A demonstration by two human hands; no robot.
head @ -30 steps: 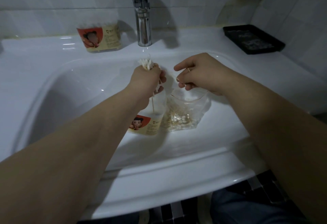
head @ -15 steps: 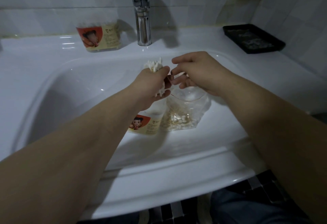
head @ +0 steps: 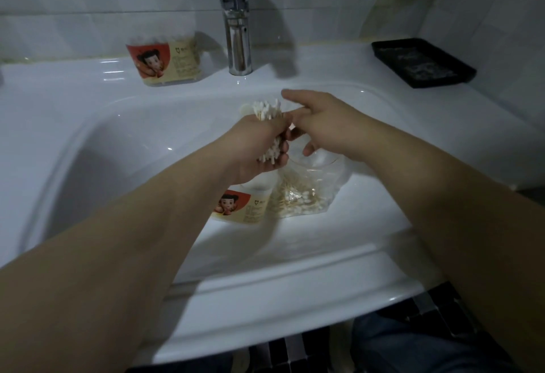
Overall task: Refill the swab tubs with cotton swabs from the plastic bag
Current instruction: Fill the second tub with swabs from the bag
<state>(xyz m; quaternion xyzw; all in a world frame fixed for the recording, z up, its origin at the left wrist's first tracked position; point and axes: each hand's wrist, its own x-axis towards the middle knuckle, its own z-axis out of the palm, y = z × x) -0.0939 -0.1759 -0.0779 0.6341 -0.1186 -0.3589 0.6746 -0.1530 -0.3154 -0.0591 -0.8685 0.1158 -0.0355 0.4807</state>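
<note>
- The left hand [head: 259, 145] grips a bundle of cotton swabs [head: 265, 109] above the swab tub [head: 246, 207] in the sink [head: 118, 142].
- The right hand [head: 327, 125] beside it has loose, spread fingers.
- The plastic bag [head: 306, 198] touches the swab tub.

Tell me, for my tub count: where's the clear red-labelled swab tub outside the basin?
Head view: the clear red-labelled swab tub stands on the white sink's back ledge, left side, left of the chrome faucet.

Your white washbasin [head: 265, 293] holds in its bowl a swab tub [head: 244, 207] touching a clear plastic bag [head: 303, 198]; on its back ledge stand a second swab tub [head: 165, 60], the chrome faucet [head: 237, 33] and a black tray [head: 423, 61].
</note>
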